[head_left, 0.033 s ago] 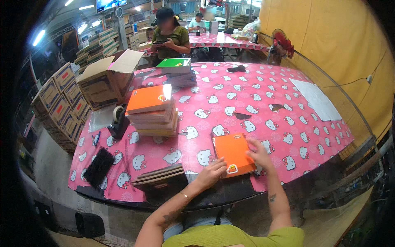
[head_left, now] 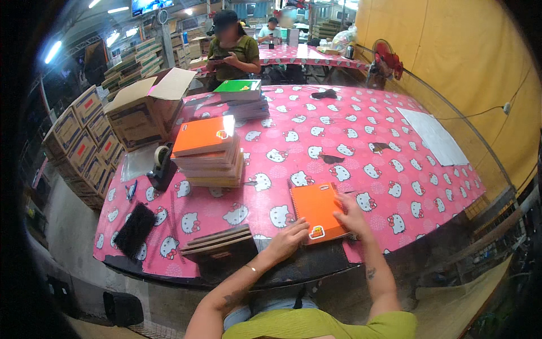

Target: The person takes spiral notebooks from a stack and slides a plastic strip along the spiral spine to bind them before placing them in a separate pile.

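Setting: workshop-like room with a yellow wall at the right of the frame and stacked cardboard cartons [head_left: 79, 141] at the left.
Bench: large bench [head_left: 350, 141] covered in a pink cloth with a white cartoon-cat print, filling the middle of the frame.
Notebook: orange spiral-bound notebook [head_left: 316, 210] lying flat on the bench near its front edge, lower centre of the frame, binding along its left side.
Left hand: left hand [head_left: 288, 240] rests palm down at the notebook's lower left corner, fingers spread and touching the cover; the grip is open, flat rather than closed round anything.
Right hand: right hand [head_left: 351, 217] lies on the notebook's right edge, fingers on the cover; its grip is likewise open and pressing, not wrapped.
Stack: pile of notebooks with an orange one on top [head_left: 210, 152], centre left, well apart from the hands.
Boards: a few brown flat boards [head_left: 217, 240] stacked at the front edge, just left of the left hand.
Tape dispenser: dark dispenser [head_left: 162, 164] left of the pile.
Open carton: cardboard box with raised flaps [head_left: 144, 113], upper left.
Other person: a person in a dark cap [head_left: 231, 51] stands at the far end, upper centre.
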`<action>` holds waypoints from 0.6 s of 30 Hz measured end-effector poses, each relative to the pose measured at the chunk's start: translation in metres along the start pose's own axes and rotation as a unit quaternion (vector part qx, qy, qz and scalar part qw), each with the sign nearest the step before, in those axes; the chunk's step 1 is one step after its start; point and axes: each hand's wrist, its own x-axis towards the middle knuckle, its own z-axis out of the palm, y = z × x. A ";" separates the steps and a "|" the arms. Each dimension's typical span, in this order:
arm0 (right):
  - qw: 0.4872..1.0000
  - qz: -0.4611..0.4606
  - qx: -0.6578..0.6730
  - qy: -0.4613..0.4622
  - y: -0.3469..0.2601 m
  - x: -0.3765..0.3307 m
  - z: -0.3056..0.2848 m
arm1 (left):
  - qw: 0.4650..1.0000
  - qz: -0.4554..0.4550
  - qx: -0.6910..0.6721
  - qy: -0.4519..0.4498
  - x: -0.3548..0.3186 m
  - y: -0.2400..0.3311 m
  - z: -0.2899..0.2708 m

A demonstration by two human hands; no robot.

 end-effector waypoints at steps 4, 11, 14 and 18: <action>0.994 0.004 -0.111 0.017 0.008 -0.010 0.013 | 0.998 -0.036 -0.036 0.025 0.001 -0.004 -0.009; 0.996 0.033 -0.072 0.042 0.009 -0.015 0.012 | 0.992 -0.101 -0.069 0.041 0.016 0.008 -0.006; 0.998 0.052 -0.003 0.042 0.016 -0.011 0.016 | 0.991 -0.116 -0.057 0.043 0.016 0.002 0.001; 0.996 0.057 0.052 0.046 0.037 -0.013 0.020 | 0.989 -0.126 -0.067 0.049 0.021 0.023 -0.023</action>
